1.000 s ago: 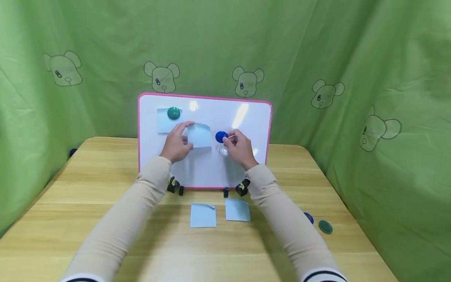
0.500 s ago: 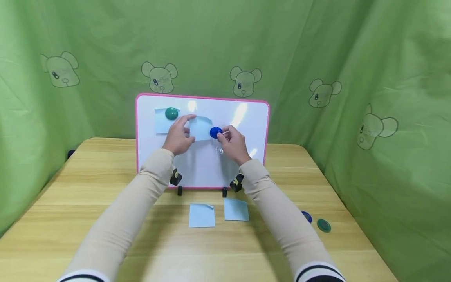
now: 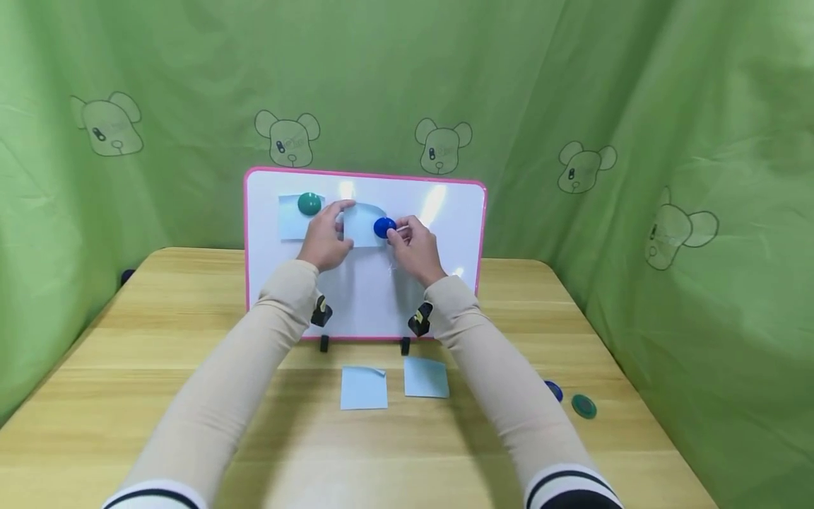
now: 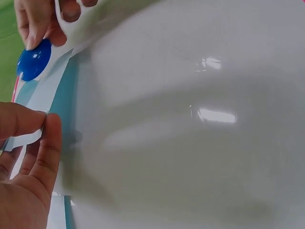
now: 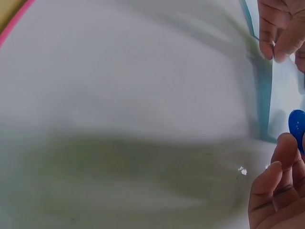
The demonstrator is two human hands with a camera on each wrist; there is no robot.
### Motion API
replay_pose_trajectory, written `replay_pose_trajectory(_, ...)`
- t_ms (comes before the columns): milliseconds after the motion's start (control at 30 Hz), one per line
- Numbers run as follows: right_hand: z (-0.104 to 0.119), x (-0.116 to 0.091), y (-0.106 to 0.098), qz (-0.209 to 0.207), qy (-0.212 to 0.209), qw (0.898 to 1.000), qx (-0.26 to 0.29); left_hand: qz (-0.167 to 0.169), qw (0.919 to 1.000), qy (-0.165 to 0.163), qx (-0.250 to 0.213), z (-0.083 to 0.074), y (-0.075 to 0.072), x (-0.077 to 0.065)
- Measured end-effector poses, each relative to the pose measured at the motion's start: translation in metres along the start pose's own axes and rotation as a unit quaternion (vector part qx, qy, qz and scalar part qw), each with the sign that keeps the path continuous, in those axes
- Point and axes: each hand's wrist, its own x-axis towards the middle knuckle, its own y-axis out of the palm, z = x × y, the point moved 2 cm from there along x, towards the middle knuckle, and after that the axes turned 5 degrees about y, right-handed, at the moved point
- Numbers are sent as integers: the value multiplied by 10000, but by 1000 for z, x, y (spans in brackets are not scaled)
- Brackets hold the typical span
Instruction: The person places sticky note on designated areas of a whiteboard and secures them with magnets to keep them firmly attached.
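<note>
My left hand (image 3: 324,240) pinches the edge of a light blue sticky note (image 3: 364,230) between thumb and fingers, in front of the whiteboard (image 3: 369,304). In the left wrist view that note (image 4: 50,90) stands out from the board at a slant. Thumb and fingers of my right hand (image 3: 416,252) hold a round blue magnet (image 3: 384,227) by its rim at the note's right side. Whether the magnet touches the paper I cannot tell. To the upper left, a green magnet (image 3: 309,203) sits on another blue sticky note (image 3: 292,223) on the board.
Two more sticky notes (image 3: 364,389) lie on the wooden table (image 3: 509,452) before the board's black feet (image 3: 405,346). At the right lie a green magnet (image 3: 584,406) and a blue magnet (image 3: 555,390), partly behind my right sleeve. Green curtain (image 3: 369,78) surrounds the table.
Both hands have risen on the board, the left one carrying the note up. The blue magnet has moved left and up, toward the note's right side.
</note>
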Motion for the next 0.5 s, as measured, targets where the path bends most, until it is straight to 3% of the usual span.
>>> replay_pose_trajectory(500, 15, 14, 8, -70, 176, 9997, -143, -145, 9991, 101, 378, -6, 4, 6)
